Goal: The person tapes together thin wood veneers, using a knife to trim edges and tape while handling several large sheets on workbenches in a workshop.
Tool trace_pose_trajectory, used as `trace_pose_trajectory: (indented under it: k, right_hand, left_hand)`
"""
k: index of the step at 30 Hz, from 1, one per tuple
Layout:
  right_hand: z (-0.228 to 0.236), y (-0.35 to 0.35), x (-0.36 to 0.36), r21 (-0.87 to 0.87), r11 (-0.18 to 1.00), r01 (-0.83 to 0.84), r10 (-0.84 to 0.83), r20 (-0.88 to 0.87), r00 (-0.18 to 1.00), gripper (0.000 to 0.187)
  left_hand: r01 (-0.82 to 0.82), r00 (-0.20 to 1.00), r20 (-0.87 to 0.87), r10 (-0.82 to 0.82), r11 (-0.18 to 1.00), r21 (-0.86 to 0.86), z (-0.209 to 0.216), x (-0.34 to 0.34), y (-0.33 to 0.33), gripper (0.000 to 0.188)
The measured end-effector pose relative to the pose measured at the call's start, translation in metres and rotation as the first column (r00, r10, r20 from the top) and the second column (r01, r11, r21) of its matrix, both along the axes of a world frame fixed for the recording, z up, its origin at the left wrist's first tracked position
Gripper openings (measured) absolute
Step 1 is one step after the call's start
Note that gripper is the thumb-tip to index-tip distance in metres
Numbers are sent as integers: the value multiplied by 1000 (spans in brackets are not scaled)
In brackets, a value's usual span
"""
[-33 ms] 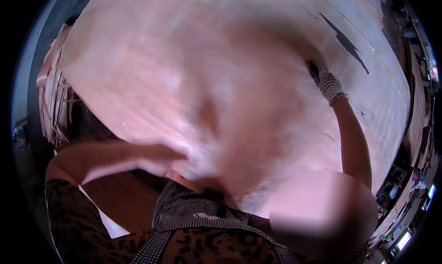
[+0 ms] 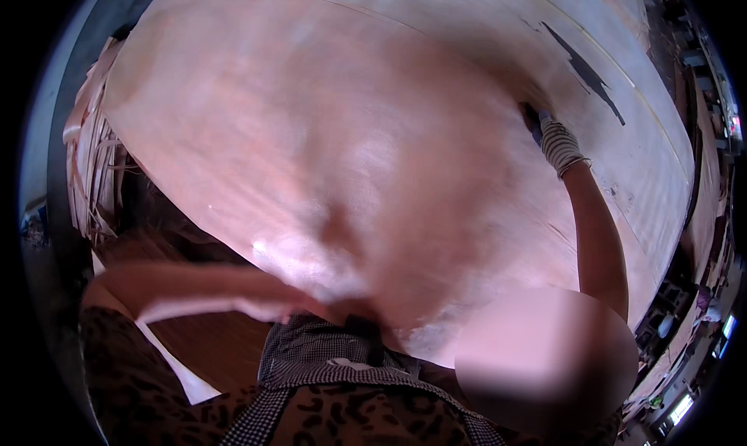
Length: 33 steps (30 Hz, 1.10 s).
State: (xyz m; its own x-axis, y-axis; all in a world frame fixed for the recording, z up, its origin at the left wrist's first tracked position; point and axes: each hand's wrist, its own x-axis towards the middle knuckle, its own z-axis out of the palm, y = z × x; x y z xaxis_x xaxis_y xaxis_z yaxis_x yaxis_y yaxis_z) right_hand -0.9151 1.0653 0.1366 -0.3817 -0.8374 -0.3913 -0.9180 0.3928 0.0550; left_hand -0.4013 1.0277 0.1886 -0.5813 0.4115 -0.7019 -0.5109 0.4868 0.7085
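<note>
A broad pale-pink wood veneer sheet spreads out in front of me, its surface partly blurred. On its far right part lies my right hand, in a dark glove with a striped knitted cuff; its fingers are too dark and small to tell whether they grip anything. My left hand is bare and smeared by motion, close to the sheet's near edge and just above the pocket of my checked apron. Whether it holds something cannot be made out.
A long dark split runs through the sheet at the far right. Ragged veneer strips are stacked at the left. A brown board lies below my left forearm. More sheets and clutter line the right side.
My left hand and forearm have moved down and slightly toward me, from over the sheet's near edge to the apron. My right hand stays where it was.
</note>
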Motion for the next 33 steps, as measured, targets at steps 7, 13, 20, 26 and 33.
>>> trace_pose_trajectory:
  k: [7,13,20,26,33]
  right_hand:
    - [-8,-7,-11,15,936,351,-337,321,885,44]
    - [-33,11,-30,-119,953,278,-241,258,936,52]
    - [-31,0,-25,-110,980,167,-145,183,972,57]
    - [-37,-6,-54,-285,958,33,68,338,939,36]
    - [-68,-34,-25,-215,964,158,-107,229,968,34]
  left_hand:
    - [-340,911,-384,154,805,-486,-35,75,131,38]
    - [-687,725,-273,632,638,-348,-42,66,146,23]
    - [-796,479,-185,858,336,-504,-41,43,141,21]
    - [-227,927,-43,373,465,-856,-21,37,130,36]
    - [-742,657,-292,695,525,-417,73,-48,111,19]
